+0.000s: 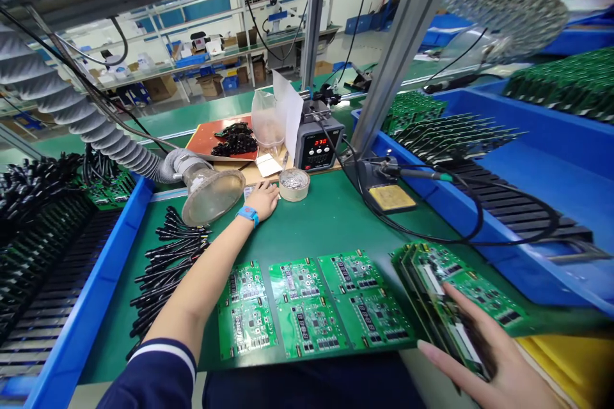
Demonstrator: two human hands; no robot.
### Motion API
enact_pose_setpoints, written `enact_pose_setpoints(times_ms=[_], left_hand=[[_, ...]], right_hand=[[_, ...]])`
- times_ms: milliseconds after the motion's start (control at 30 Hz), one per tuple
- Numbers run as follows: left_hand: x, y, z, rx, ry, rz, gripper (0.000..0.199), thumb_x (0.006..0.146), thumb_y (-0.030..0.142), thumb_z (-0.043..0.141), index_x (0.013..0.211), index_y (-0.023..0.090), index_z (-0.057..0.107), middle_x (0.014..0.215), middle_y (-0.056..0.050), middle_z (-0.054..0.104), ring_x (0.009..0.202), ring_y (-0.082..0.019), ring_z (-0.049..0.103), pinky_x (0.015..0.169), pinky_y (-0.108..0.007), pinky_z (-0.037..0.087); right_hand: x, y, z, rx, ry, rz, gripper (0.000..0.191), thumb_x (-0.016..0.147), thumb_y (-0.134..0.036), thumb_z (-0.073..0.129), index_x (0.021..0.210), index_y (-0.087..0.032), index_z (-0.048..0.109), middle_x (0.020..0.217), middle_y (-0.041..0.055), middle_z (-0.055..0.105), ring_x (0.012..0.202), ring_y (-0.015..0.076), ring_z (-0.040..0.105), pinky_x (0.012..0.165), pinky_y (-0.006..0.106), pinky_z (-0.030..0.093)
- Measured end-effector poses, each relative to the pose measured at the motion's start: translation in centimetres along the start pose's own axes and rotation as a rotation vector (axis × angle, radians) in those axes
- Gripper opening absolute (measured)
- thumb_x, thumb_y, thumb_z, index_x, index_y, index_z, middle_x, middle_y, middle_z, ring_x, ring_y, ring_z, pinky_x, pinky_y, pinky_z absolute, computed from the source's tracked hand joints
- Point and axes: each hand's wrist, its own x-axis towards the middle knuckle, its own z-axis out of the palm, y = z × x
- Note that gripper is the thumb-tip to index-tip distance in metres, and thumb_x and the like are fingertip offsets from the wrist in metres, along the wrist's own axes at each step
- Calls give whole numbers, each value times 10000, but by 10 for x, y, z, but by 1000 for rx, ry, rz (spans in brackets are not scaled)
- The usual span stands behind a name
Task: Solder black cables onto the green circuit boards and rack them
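Observation:
My right hand grips a bunch of green circuit boards at the front right, standing tilted on edge between thumb and fingers. Across the mat, my left hand lies palm down with its fingers stretched out, a blue band on the wrist. Its fingertips are right beside a round tin of silvery material; whether they touch it I cannot tell. Between my arms, several circuit boards with dark digit displays lie flat in rows along the table's front edge.
Black cables lie left of my forearm, below a fume extraction hood. A soldering station reads 370, near an iron stand with a yellow sponge. Blue bins flank me, the right bin holding boards. An orange tray sits behind.

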Motion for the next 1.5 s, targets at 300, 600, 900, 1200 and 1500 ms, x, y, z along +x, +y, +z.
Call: enact_pose_setpoints(times_ms=[300, 600, 900, 1200, 1500], left_hand=[[-6, 4, 1, -43, 61, -137, 259, 870, 282, 519, 1066, 128, 587, 1243, -103, 537, 1265, -252, 378, 1058, -502, 261], [-16, 43, 4, -52, 229, -656, 687, 813, 365, 512, 1386, 83, 257, 1423, -239, 273, 1307, -408, 257, 1039, -608, 209], [9, 46, 9, -53, 203, -941, 640, 823, 210, 432, 1412, 78, 219, 1401, -278, 288, 1228, -434, 373, 997, -644, 226], [-5, 77, -34, -150, 108, -656, 569, 894, 301, 357, 1376, 11, 271, 1416, -284, 259, 1313, -429, 225, 1035, -620, 172], [-127, 191, -38, -347, -274, 316, 782, 779, 738, 299, 1411, 279, 250, 1502, -93, 146, 1352, -418, 30, 1006, -711, 43]], right_hand=[[1, -5, 3, -10, -10, -7, 854, 612, -644, 596, 1345, -290, 336, 1369, 54, 421, 1208, 337, 441, 1015, 526, 371], [-4, -16, 2, -25, 57, -33, 820, 617, -679, 556, 1311, -275, 387, 1331, 55, 464, 1189, 324, 462, 1074, 511, 288], [-3, -13, 10, -3, 35, -46, 849, 593, -661, 590, 1318, -278, 372, 1342, 60, 442, 1219, 346, 422, 1034, 556, 327], [-2, -28, -46, -68, 166, 108, 917, 547, -712, 578, 1325, -270, 376, 1324, 75, 468, 1179, 360, 465, 971, 505, 421], [6, -45, -52, -25, 47, 219, 929, 530, -707, 590, 1310, -244, 387, 1320, 91, 471, 1189, 358, 458, 954, 513, 434]])
